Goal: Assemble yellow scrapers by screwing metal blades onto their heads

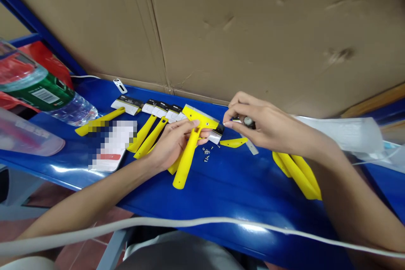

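My left hand grips a yellow scraper just below its wide head, with the handle pointing down toward me. Two small holes show in the head, and a metal blade edge runs along its top. Close to the head's right end is my right hand, its thumb and forefinger pinched together. A dark tool with a round grey end sits in the right palm; the rest of it is hidden. Between the hands and a little nearer lie several small screws and nuts. Beside them are a loose yellow plate and a metal blade.
Several yellow scrapers with black-and-white blade covers lie left on the blue table. Nearby are a phone, a water bottle and a clear cup. Yellow handles lie right. A white cable crosses in front; cardboard stands behind.
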Demonstrator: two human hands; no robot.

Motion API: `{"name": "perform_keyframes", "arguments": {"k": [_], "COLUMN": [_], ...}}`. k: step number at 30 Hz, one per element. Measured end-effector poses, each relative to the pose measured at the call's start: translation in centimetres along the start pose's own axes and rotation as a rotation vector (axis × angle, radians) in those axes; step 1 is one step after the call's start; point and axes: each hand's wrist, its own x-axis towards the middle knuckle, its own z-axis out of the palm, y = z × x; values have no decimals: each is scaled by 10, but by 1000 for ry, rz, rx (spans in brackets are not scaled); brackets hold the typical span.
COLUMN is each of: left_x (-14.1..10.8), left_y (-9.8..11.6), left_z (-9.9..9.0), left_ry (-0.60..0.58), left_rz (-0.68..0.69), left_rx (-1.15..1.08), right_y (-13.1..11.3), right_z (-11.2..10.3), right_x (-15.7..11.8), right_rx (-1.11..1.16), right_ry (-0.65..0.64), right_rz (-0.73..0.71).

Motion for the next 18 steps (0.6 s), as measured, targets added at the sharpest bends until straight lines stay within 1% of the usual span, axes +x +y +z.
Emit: {"name": "perform_keyframes", "arguments": {"k": [2, 4, 7, 10, 13, 15, 18], "left_x": [-1, -2, -3, -5, -7, -7, -7], "left_y": [0, -1, -5, -8, -11, -12, -13], "left_z": [1, 0, -2, -3, -4, -5, -6], "left_ry": [-11, -27, -83, -154, -176, -172, -175], "left_rz": [-23, -41, -57, -104, -156, -169, -174], "left_rx": [16, 23, 47, 100, 137, 134, 114], "right_y": [-6, -9, -10, -12, -15, -16, -14], "right_z": [-7, -7, 4, 22, 38, 46, 50], "right_x": [0, 1, 4, 9, 13, 14, 14], "right_rx": [-21, -18, 7, -6, -100, -168, -192], "right_ry": [119, 205, 259, 204, 104, 54, 38], "right_rz": [3, -3, -32, -35, -45, -69, -96]}}
